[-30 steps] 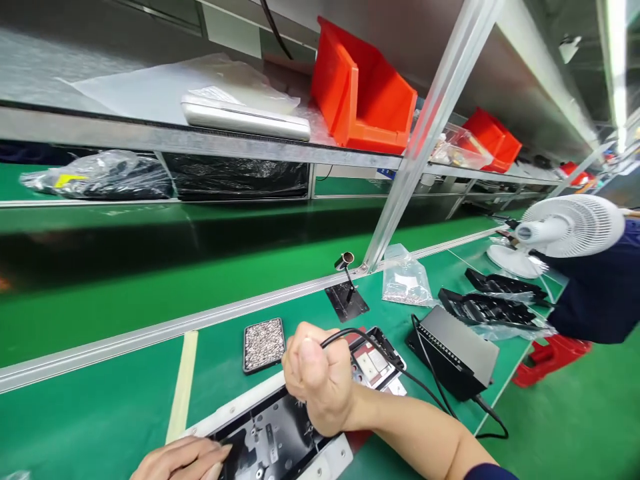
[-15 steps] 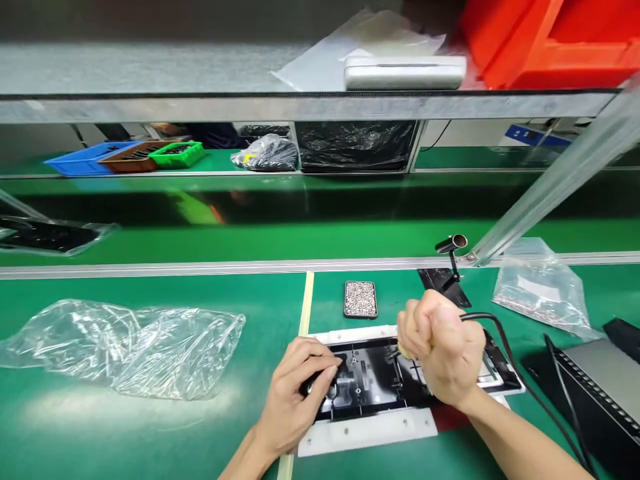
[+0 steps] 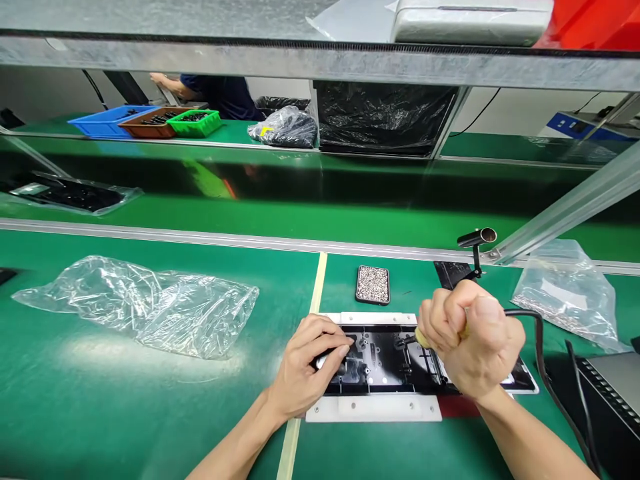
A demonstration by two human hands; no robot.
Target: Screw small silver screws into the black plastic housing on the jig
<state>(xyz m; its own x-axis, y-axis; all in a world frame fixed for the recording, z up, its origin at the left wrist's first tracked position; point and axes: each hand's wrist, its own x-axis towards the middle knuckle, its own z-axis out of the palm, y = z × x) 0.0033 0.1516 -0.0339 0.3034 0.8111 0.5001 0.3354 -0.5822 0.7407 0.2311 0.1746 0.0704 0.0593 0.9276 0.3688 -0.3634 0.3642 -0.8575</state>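
Observation:
A black plastic panel [image 3: 380, 360], molded with ribs and posts, lies between white fixture bars [image 3: 373, 408]. My left hand [image 3: 313, 367] rests at the panel's left end, fingers bent and thumb closed against it; part of that end is hidden. My right hand [image 3: 473, 333] is wrapped in a fist round a corded soldering iron [image 3: 423, 338] with a yellowish grip. The iron's dark shaft points left, down to the middle of the panel. Its black cable [image 3: 539, 340] leaves the fist on the right. Beyond the panel sits a small black tray [image 3: 373, 285] of tiny metal pieces.
A tubular iron stand [image 3: 477, 237] stands behind my right hand. Bags lie on both sides: crumpled clear plastic [image 3: 200, 313] left, small parts in a bag [image 3: 565, 293] right. A grey-black box [image 3: 610, 393] is at far right. Across the bench are bins [image 3: 195, 124] and a person's arm [image 3: 175, 85].
The view has tilted downward and shifted, so the bench sits differently in the picture. Both hands keep their places at the panel; more of the iron's shaft shows now.

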